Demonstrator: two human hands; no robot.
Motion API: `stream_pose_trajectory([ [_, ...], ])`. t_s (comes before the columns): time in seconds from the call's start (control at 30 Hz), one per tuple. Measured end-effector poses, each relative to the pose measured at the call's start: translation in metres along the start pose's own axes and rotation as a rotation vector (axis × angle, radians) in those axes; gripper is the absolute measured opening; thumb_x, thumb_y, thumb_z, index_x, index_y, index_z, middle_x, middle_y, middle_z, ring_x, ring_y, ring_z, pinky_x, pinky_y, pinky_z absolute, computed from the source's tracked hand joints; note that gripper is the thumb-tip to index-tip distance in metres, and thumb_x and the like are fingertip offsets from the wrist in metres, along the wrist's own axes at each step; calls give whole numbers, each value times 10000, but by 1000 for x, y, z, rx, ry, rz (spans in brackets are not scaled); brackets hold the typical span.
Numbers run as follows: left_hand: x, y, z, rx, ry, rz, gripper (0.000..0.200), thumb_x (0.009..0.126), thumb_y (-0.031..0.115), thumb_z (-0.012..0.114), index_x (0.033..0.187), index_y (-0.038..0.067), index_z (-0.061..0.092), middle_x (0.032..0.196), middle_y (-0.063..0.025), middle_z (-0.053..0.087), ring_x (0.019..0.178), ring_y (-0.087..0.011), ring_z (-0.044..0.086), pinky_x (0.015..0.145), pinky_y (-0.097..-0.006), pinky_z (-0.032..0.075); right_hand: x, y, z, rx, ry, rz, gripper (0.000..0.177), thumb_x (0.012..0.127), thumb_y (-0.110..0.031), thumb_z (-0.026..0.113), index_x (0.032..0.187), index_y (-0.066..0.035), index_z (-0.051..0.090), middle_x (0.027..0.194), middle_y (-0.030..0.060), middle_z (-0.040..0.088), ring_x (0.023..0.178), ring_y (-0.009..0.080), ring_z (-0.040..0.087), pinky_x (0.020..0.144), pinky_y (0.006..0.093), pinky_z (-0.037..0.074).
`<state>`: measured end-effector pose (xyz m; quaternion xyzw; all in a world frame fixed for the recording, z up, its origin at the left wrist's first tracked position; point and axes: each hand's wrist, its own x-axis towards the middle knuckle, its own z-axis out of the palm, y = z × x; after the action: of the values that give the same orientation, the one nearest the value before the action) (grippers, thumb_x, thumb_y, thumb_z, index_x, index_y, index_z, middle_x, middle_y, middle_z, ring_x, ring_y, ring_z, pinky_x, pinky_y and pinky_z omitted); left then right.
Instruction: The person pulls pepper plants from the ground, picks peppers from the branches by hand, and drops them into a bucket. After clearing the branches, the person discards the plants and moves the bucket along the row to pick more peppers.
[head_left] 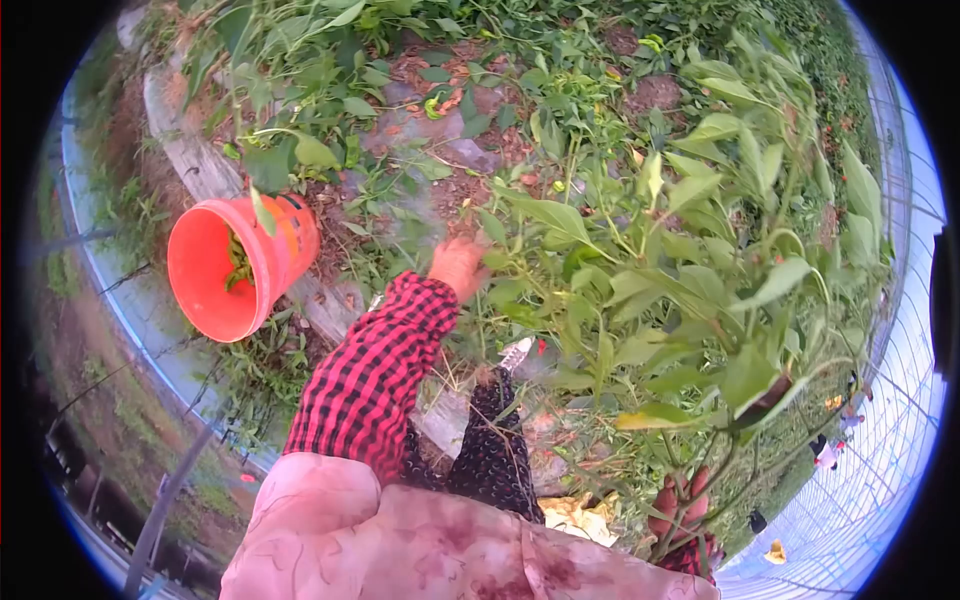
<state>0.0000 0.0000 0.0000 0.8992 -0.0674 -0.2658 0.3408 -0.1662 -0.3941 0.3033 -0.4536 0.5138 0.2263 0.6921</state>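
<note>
My left hand (pixel 459 266), in a red-and-black checked sleeve, reaches forward low at the left edge of a leafy pepper plant (pixel 640 290). Its fingers are blurred and partly among the leaves, so what they hold, if anything, does not show. At the lower right, my right hand (pixel 680 505) has its fingers wrapped round the plant's stems, which lean over to the right. An orange bucket (pixel 215 270) lies tilted to the left of my left hand, its mouth toward me. Some slim green peppers (pixel 239 262) are inside it.
A pale wooden plank (pixel 190 150) runs along the bed's left side. More plants (pixel 300 90) and fallen leaves cover the ground ahead. My shoe (pixel 516 353) stands near the plant's base. Crumpled yellowish material (pixel 580 518) lies below. Netting (pixel 850 480) borders the right.
</note>
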Motion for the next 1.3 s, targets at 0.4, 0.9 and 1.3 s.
stream_pose_trajectory([
  [0.4, -69, -15, -16, -1821, -534, -610, 304, 807, 339, 522, 827, 39, 562, 738, -113, 594, 650, -240, 575, 610, -371, 476, 80, 2, 45, 421, -543, 372, 561, 843, -525, 305, 1040, -24, 462, 490, -32, 250, 351, 77, 223, 310, 225, 196],
  [0.9, -104, -23, -46, -1789, 209, -309, 268, 748, 93, 551, 1009, 48, 510, 879, -56, 568, 662, -143, 547, 624, -288, 480, 87, 17, 68, 607, -826, 521, 580, 859, -485, 312, 1117, 26, 406, 539, -9, 362, 372, 49, 286, 318, 187, 278],
  [1.3, -68, -9, -182, -682, -135, 52, 209, 827, 194, 528, 885, -1, 577, 802, -11, 542, 753, -76, 477, 717, -236, 389, 70, 37, 66, 640, -692, 388, 567, 879, -467, 248, 974, 37, 489, 514, 7, 368, 347, 44, 370, 297, 173, 363],
])
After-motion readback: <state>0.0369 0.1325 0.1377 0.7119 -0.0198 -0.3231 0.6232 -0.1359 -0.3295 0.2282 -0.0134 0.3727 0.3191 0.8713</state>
